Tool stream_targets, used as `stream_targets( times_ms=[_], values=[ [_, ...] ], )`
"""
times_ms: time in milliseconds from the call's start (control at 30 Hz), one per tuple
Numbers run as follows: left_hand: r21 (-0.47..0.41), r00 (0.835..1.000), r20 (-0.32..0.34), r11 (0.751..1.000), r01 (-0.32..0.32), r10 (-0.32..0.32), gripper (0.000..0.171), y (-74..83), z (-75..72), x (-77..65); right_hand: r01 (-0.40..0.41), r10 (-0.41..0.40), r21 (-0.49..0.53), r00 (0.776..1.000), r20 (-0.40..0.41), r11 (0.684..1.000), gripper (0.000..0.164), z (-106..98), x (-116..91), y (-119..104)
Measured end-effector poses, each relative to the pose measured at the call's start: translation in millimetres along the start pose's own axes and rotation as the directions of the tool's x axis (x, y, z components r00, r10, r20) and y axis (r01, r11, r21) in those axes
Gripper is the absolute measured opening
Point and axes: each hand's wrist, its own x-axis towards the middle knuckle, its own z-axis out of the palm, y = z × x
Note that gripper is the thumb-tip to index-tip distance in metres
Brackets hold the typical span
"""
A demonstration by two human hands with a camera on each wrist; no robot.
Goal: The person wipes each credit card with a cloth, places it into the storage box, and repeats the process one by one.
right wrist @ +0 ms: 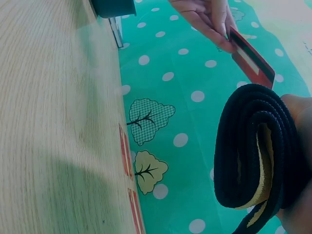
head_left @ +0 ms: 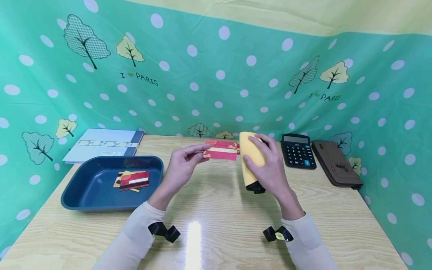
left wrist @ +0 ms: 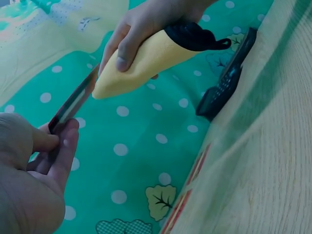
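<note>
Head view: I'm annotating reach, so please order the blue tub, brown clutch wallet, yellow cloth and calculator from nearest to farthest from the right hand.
From the right hand:
1. Yellow cloth, gripped in that hand.
2. Calculator, just to its right.
3. Brown clutch wallet, right of the calculator.
4. Blue tub, across on the table's left side.

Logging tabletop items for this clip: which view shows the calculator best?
The head view: the calculator lies unobstructed, display and keys visible. The left wrist view catches it only at a steep slant; the right wrist view misses it.
</note>
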Motion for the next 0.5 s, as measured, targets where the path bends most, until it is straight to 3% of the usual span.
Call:
stream_targets(
  times_ms=[300, 500],
  values=[
    [-0.037, 1.000, -0.027, 0.999, -0.010, 0.009, 0.028, -0.8, -0.9, -1.2, 0.012, -0.012, -0.007, 1.000, -0.001, 1.000, 0.057, 0.7, 0.0, 1.2],
    [-0.074, 0.997, -0.060, 0.996, -0.052, 0.048, 0.027, -1.2, 0.0, 0.0, 0.019, -0.019, -0.010, 1.000, -0.002, 1.000, 0.058, 0.9, -0.1, 2.0]
  ],
)
